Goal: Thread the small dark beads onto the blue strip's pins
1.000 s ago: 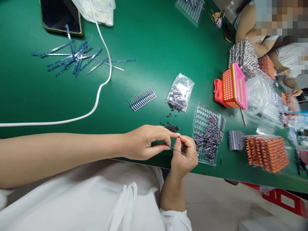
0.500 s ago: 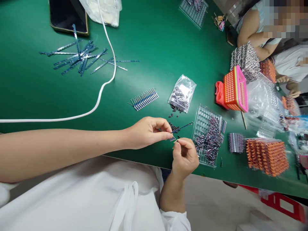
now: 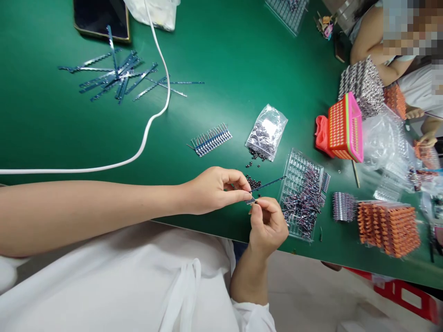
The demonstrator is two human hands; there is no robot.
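Two hands are meeting fingertip to fingertip over a thin strip and a tiny dark piece

The left hand (image 3: 207, 191) is pinching narrowly on a dark blue strip (image 3: 270, 183), whose free end is pointing towards the tray. A small patterned piece (image 3: 249, 201) is also showing at its fingertips. The right hand (image 3: 267, 230) is closing thumb and forefinger on a tiny dark piece (image 3: 256, 202), its other fingers curling in. The dark piece is sitting right beside the patterned one; whether they are touching, the view is not making plain.

The step in hand is looking like a close lining-up of these small parts. Any move from this pose is calling for a steady left pinch and a very slight, exact shift of the right fingertips.

Just beyond the fingers, loose dark pieces (image 3: 254, 182) are lying on the green counter (image 3: 207, 55). A plastic bag (image 3: 268, 131) of similar pieces is resting farther back, with some spilling by its edge. To the right, a transparent tray (image 3: 294, 161) is holding a tangled pile of thin parts (image 3: 308, 203). Behind the left hand, a row of blue-and-silver pieces (image 3: 213, 139) is lying slantwise. Farther out, loose blue strips (image 3: 121, 76) are crossing one another near a white cable (image 3: 147, 131), while orange stacks (image 3: 387, 228) are standing beyond the tray.
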